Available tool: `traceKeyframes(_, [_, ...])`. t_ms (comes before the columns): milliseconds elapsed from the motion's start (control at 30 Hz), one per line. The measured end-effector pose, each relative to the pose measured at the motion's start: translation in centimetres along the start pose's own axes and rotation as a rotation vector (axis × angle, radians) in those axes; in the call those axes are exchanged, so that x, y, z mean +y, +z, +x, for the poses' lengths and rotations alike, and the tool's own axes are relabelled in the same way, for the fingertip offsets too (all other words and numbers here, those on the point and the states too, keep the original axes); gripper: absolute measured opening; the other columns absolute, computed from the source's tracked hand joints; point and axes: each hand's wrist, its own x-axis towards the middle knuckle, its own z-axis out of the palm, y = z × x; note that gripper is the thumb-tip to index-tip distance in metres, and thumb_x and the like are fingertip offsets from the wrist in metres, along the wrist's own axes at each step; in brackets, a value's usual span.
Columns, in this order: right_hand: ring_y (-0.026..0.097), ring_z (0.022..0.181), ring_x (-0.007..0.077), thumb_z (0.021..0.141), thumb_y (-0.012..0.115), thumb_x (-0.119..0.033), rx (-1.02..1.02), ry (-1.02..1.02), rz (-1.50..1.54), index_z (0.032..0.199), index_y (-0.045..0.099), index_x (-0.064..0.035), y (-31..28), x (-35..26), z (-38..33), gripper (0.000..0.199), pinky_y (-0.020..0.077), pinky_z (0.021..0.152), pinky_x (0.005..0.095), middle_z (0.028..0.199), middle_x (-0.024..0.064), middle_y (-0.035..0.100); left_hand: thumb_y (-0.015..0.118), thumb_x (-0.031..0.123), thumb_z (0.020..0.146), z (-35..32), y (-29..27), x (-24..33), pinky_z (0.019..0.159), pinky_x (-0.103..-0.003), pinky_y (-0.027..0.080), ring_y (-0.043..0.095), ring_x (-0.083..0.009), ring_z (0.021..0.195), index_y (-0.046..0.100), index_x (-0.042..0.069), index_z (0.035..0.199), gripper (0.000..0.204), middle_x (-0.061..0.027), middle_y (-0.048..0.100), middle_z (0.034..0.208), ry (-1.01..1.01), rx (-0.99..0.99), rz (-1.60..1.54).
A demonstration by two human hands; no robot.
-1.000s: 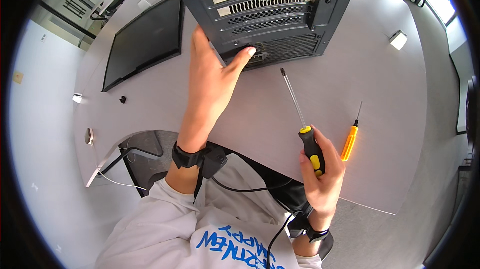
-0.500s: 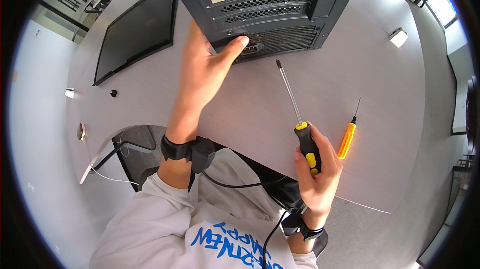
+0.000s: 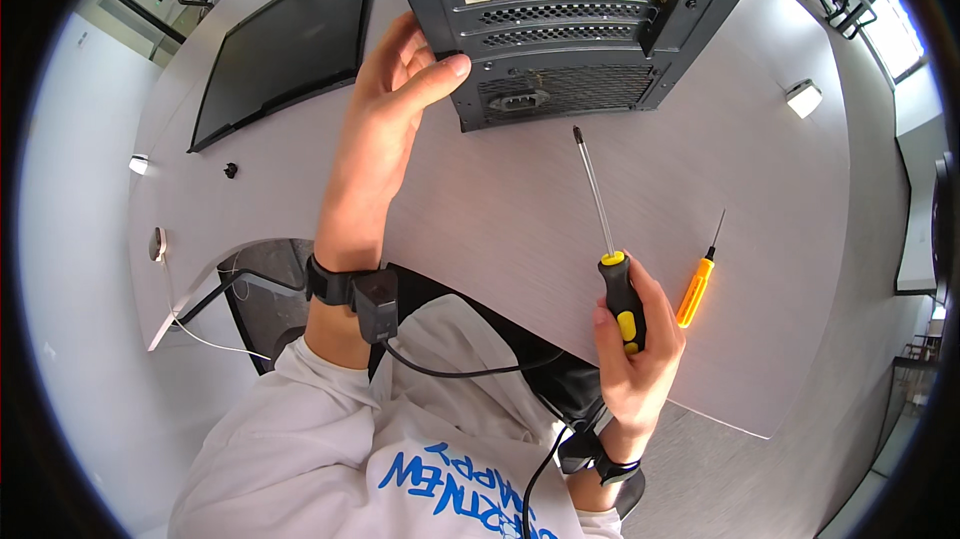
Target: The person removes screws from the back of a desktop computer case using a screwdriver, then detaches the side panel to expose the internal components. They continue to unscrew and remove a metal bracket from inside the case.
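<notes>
The right grip grasps the black screwdriver; the orange screwdriver lies just right. The left grip meets the case on its right; whether clasping, I cannot tell.

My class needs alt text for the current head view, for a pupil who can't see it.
A person's left hand is at the lower left edge of a black computer case, while the right hand holds a black-and-yellow screwdriver pointing toward it. On the table, a thin orange screwdriver lies rightward; a dark monitor is upper left.
</notes>
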Motion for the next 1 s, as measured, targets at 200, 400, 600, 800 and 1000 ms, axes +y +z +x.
traceKeyframes(200, [0.057, 0.071, 0.0196, 0.083, 0.07, 0.006, 0.025, -0.012, 0.001, 0.13, 0.066, 0.003, 0.3, 0.3, 0.0, 0.047, 0.047, 0.067, 0.0297, 0.085, 0.0112, 0.062, 0.064, 0.018, 0.098, 0.1, -0.7, -0.1, 0.114, -0.036, 0.036, 0.059, -0.0174, 0.124, 0.058, -0.002, 0.142, 0.049, -0.0084, 0.068, 0.13, -0.003, -0.029, -0.052])
traceKeyframes(400, [0.059, 0.073, 0.018, 0.085, 0.069, 0.004, 0.022, 0.022, -0.004, 0.13, 0.066, 0.0042, 0.2, 0.5, -0.1, 0.045, 0.0475, 0.068, 0.0282, 0.088, 0.0102, 0.064, 0.062, 0.021, 0.095, 0.5, -1.9, -0.4, 0.111, -0.036, 0.038, 0.054, -0.0174, 0.131, 0.057, -0.002, 0.145, 0.055, -0.0099, 0.062, 0.141, -0.111, -0.017, -0.439])
traceKeyframes(600, [0.06, 0.077, 0.0137, 0.088, 0.067, 0.001, 0.022, 0.089, 0.024, 0.132, 0.064, 0.0063, 0.3, 0.5, -0.3, 0.044, 0.0491, 0.071, 0.0254, 0.089, 0.0081, 0.067, 0.058, 0.022, 0.097, 1.4, -2.1, -0.1, 0.107, -0.037, 0.044, 0.059, -0.0201, 0.123, 0.047, -0.001, 0.153, 0.062, -0.0117, 0.063, 0.138, -0.127, 0.037, -0.598])
traceKeyframes(800, [0.059, 0.078, 0.0107, 0.091, 0.068, -0.004, 0.033, 0.146, 0.022, 0.134, 0.06, 0.0077, 0.4, 0.6, -0.6, 0.046, 0.048, 0.071, 0.0234, 0.09, 0.0066, 0.068, 0.057, 0.022, 0.098, 1.4, -2.6, 0.5, 0.112, -0.04, 0.044, 0.057, -0.0253, 0.13, 0.045, -0.004, 0.154, 0.063, -0.0157, 0.058, 0.145, -0.097, 0.003, -0.672])
traceKeyframes(1000, [0.059, 0.076, 0.0099, 0.092, 0.067, -0.006, 0.049, 0.178, 0.003, 0.135, 0.059, 0.0073, 0.5, 0.4, -0.7, 0.045, 0.0476, 0.069, 0.0226, 0.092, 0.0068, 0.068, 0.061, 0.015, 0.097, 1.2, -2.4, 0.6, 0.113, -0.04, 0.045, 0.057, -0.0228, 0.13, 0.044, -0.002, 0.157, 0.064, -0.0145, 0.058, 0.143, -0.172, 0.036, -0.65])
